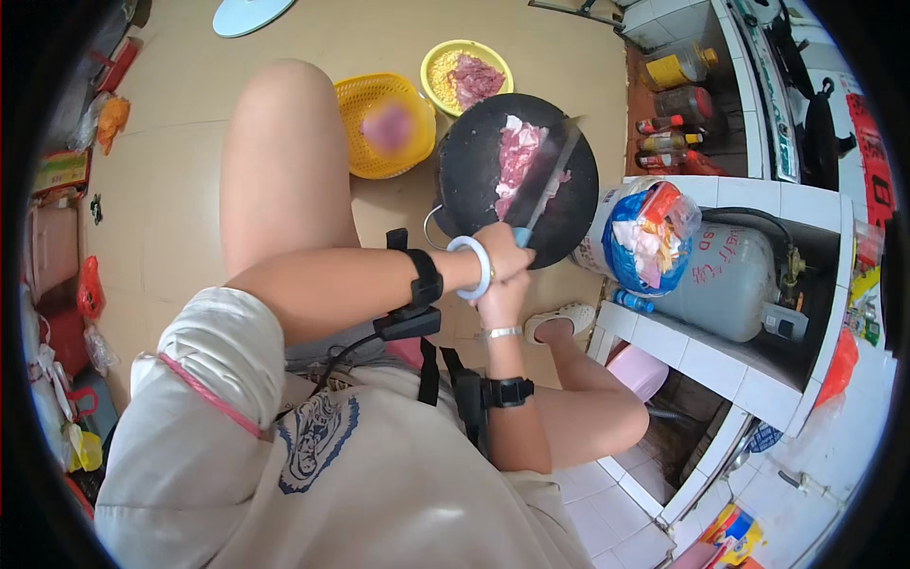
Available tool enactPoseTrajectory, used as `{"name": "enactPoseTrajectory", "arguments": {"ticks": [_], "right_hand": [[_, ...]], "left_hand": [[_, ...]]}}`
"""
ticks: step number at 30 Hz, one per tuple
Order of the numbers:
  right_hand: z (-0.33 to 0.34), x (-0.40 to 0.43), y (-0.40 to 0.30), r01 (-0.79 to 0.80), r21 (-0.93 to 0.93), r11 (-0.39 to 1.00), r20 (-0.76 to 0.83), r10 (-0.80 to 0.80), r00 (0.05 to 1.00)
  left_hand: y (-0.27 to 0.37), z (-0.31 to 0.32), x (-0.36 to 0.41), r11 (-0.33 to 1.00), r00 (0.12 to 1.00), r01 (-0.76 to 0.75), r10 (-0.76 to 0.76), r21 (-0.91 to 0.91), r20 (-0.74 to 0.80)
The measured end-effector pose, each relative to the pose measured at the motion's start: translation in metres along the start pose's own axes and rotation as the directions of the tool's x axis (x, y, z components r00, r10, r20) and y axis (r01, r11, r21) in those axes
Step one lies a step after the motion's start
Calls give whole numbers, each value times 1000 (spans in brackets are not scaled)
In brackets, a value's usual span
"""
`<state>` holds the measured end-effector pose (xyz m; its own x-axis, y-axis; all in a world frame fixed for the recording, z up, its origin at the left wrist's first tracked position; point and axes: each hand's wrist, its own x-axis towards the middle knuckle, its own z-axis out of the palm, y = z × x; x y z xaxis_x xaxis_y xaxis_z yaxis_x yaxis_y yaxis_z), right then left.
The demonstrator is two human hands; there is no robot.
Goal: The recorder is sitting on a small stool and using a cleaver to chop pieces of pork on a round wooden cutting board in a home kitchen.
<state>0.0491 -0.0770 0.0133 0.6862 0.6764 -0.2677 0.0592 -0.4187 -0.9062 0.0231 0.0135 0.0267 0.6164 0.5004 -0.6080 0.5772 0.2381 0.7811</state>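
Before me a round, dark chopping board (pixel 469 171) bears a slab of raw, fatty pink meat (pixel 517 156). A cleaver (pixel 538 181) lies across the meat's right side, its broad blade pointing away and slightly right; the far tip is blurred. My left hand (pixel 501 250), with a pale bangle at the wrist, closes around the cleaver's light-blue handle (pixel 523 236). Just below it, my right hand (pixel 502 299) is clasped against the left at the handle's near end. The fingers overlap and hide most of the handle.
Beyond the board stand a yellow basket (pixel 348 99) with a blurred purplish item and a yellow-green bowl (pixel 431 57) of yellow kernels and meat. At right are a bag-lined waste bucket (pixel 615 249), a gas cylinder (pixel 732 284) and a shelf niche with several bottles (pixel 672 70).
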Motion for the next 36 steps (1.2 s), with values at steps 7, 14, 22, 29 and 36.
{"name": "enactPoseTrajectory", "arguments": {"ticks": [7,14,22,29,36], "right_hand": [[6,-1,-7,293,-15,956,-103,-293,951],[-34,-19,25,27,313,949,-39,-16,999],[-76,-19,-5,-342,460,819,-3,387,922],[-32,-20,38,-530,644,552,89,633,769],[-14,37,-24,-393,521,758,51,431,901]], "left_hand": [[9,-5,-11,992,993,-117,117,40,4],[28,-13,-45,993,958,-108,95,35,272],[8,-28,-84,554,770,-616,273,561,576],[-12,-25,-89,255,588,-796,105,550,802],[-18,-24,-84,245,618,-763,7,598,786]]}}
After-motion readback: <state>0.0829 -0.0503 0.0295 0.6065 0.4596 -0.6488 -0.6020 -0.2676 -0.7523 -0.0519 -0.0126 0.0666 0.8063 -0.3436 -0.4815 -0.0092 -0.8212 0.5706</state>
